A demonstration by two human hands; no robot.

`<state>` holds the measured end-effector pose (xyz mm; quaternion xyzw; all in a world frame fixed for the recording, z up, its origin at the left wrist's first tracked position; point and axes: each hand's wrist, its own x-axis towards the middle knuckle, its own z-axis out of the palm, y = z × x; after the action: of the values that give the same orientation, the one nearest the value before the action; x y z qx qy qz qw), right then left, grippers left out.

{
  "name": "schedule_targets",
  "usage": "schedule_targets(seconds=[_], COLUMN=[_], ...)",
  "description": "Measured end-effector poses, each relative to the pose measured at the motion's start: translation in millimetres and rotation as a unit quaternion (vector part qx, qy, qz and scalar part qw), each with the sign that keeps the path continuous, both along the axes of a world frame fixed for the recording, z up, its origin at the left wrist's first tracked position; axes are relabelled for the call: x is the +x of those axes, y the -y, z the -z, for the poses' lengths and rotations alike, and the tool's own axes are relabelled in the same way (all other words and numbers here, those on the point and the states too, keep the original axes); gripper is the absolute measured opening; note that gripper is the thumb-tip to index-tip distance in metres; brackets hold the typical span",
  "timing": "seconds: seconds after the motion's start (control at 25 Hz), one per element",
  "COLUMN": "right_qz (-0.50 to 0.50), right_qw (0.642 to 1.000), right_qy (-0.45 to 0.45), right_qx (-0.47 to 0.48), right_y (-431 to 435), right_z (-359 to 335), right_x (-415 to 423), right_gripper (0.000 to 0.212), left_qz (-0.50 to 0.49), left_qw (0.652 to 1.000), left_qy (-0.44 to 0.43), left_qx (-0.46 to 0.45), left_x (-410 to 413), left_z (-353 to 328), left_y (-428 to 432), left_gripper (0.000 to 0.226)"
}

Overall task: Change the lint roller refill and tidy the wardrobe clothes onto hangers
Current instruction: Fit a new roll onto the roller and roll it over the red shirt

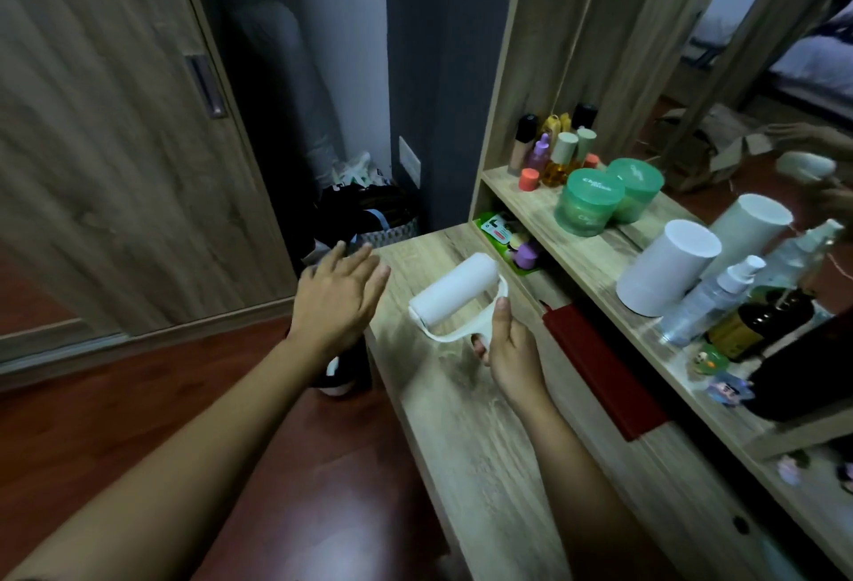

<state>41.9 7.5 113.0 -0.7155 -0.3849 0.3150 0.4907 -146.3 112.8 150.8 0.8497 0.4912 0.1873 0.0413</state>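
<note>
Nearest to us, both bare forearms reach forward over the wooden desk (466,442).

Right hand (510,352): fingers and thumb curled round the white handle (454,335) of the lint roller (454,292), holding it just above the desktop. Thumb tip points up along the frame.

Left hand (339,299): empty, palm down, fingers (369,264) straight and slightly spread. It hovers over the desk's left edge, apart from the roller.

Key relation: the roll lies just to the right of the left fingertips. Its long axis runs from near-left to far-right, and the near-left end faces the left hand. The frame seems to cradle both ends of the roll. We judge the left hand is the one placed to take the roll, since the right is busy with the handle. It would have to close round the barrel from the side or work that near end free.

We judge the refill change has not started, since the roll sits fully in its frame.

Further right:
- A red book (604,373) lies flat under the shelf.
- A white tube (667,269) stands upright on the shelf beside spray bottles. We cannot tell whether it is the spare refill.
- Beyond it are two green jars (588,204) and small cosmetic bottles against a mirror.

Farthest: a basket (392,229) of dark clothes on the floor, and the wardrobe door (115,142) at the left.
</note>
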Motion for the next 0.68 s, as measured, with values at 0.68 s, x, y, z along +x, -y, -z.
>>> schedule_targets(seconds=[0.68], right_qz=[-0.256], right_qw=[0.966], right_qy=[0.017], right_qx=[0.029], right_y=[-161], right_z=[-39], right_x=[-251], right_gripper=[0.035], left_qz=[0.036], left_qw=[0.988], left_qy=[0.143], left_qx=[-0.039], left_x=[-239], left_z=[-43], left_y=[-122], left_gripper=[0.051])
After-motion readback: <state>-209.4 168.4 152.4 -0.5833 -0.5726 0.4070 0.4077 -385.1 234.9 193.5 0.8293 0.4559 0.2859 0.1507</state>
